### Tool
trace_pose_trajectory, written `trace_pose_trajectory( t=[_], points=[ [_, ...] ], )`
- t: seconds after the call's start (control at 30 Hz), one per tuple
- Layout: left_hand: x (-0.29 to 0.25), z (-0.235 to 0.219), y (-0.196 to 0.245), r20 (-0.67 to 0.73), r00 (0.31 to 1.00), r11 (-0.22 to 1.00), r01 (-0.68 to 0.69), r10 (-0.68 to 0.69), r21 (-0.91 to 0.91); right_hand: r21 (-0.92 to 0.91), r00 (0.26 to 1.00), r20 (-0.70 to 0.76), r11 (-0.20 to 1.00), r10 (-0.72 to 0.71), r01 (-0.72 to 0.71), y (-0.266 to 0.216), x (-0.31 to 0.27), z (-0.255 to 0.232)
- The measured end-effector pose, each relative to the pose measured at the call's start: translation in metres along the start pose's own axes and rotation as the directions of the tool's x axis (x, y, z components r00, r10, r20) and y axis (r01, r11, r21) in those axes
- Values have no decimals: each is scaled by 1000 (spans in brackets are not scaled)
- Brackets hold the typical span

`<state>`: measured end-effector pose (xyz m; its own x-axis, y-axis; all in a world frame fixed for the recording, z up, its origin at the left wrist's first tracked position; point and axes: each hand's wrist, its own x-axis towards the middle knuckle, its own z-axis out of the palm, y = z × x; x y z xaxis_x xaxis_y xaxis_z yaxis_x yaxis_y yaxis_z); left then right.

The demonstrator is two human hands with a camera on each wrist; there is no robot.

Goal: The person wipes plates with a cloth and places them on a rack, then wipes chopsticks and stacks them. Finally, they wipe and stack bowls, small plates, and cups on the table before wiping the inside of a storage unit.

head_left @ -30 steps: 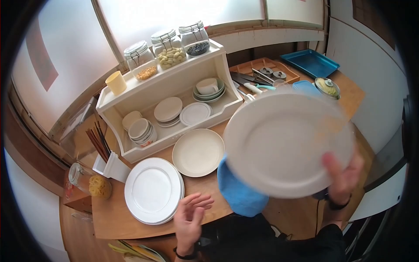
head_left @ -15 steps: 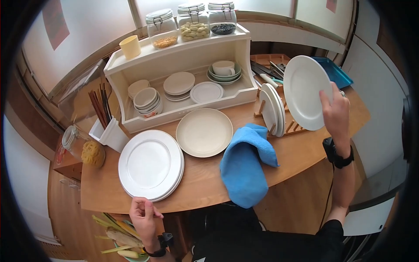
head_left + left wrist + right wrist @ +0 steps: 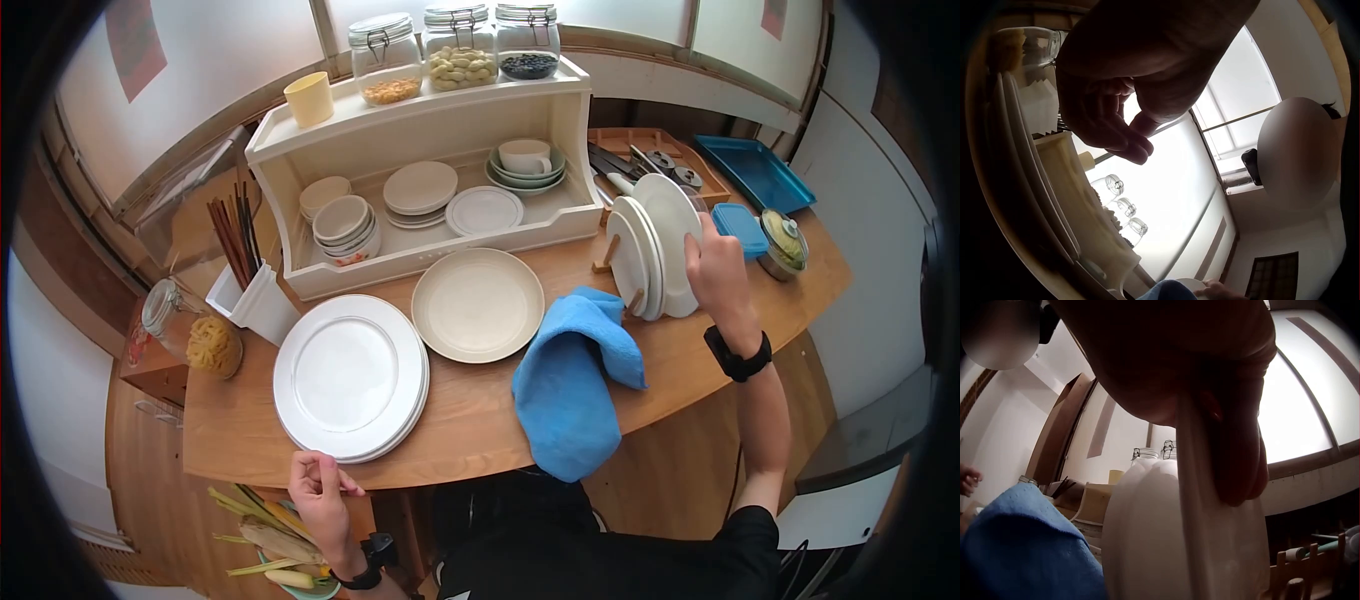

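My right hand (image 3: 722, 280) pinches the edge of a white plate (image 3: 668, 225) that stands upright in a wooden rack (image 3: 602, 266), beside other upright plates (image 3: 627, 262). In the right wrist view the fingers of the right hand (image 3: 1238, 444) wrap over the plate's rim. My left hand (image 3: 322, 500) hangs loosely curled and holds nothing, just in front of a stack of white plates (image 3: 348, 375) near the table's front edge. The left wrist view also shows the left hand (image 3: 1116, 94) with nothing in it. A cream plate (image 3: 478, 305) lies right of the stack.
A blue cloth (image 3: 572, 400) lies between the cream plate and the rack. Behind is a white shelf (image 3: 440, 245) with bowls, small plates and jars on top. Chopsticks stand in a white holder (image 3: 262, 305) at left; a blue tray (image 3: 755, 172) and a lidded bowl (image 3: 783, 245) are at right.
The plate in my right hand has come down from in front of the camera into the rack. My left hand has drawn back toward the table's front edge.
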<state>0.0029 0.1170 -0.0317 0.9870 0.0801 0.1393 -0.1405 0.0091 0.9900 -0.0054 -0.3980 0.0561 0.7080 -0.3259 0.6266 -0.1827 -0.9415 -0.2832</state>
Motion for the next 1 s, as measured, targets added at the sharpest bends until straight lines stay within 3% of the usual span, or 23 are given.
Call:
trace_pose_trajectory(
  t=[0.1,0.4,0.6,1.0],
  points=[
    [1,0,-1,-10,1000,1000,2,-2,5,-33,994,52,995,97,-96,-4,-2,4],
    [5,0,-9,-59,998,1000,12,-14,-25,-3,999,35,1000,28,-28,-2,-4,17],
    [7,6,-7,-49,998,999,36,-37,-18,116,1000,17,993,0,-2,-14,-9,9],
    [5,0,-11,-51,998,999,27,-29,-36,177,991,107,979,81,-99,-16,-18,10]
  ],
)
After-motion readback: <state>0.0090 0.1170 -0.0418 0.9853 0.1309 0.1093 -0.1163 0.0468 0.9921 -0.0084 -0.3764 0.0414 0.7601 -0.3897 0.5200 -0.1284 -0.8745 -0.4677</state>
